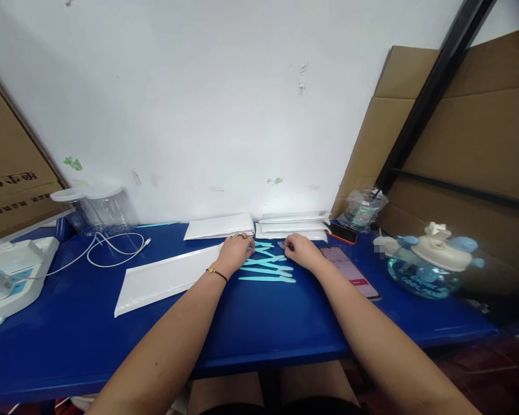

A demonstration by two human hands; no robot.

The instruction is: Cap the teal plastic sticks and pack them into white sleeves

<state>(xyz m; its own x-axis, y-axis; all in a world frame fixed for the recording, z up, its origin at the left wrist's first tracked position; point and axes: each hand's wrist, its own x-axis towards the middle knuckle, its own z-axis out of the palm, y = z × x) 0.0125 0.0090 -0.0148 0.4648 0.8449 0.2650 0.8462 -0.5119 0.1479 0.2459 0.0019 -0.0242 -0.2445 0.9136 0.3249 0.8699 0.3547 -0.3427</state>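
Blue flat-topped table (285,328). Directly on it: white plastic power strip (30,276); looped white cable (112,266); clear cylindrical jar with white lid (108,212); flat white rectangular packets (164,279); column of slim turquoise sticks (263,279); lit smartphone (349,271); rounded transparent bottle (428,276).

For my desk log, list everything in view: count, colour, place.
Strips: several, turquoise, centre
Thin piece: one, turquoise, back left
Packets: several, white, left and back
Large phone: one, pinkish screen, right
Smaller device: one, dark, back right
Bottle: one, clear, cream lid, right
Pixelated object: one, white, beside bottle
Bag: one, clear, back right
Containers: two, clear, white lids, back left
Cable: one, white, left
Power strip: one, white, left
Cardboard: several panels, brown, both sides
Post: one, black, right
Table: one, blue, across foreground
Wall: one, white, behind
Bracelet: one, black and gold, left wrist
Legs: two, bottom centre
Forearms: two, foreground
Left hand: one, at strips' left
Right hand: one, by strips' right
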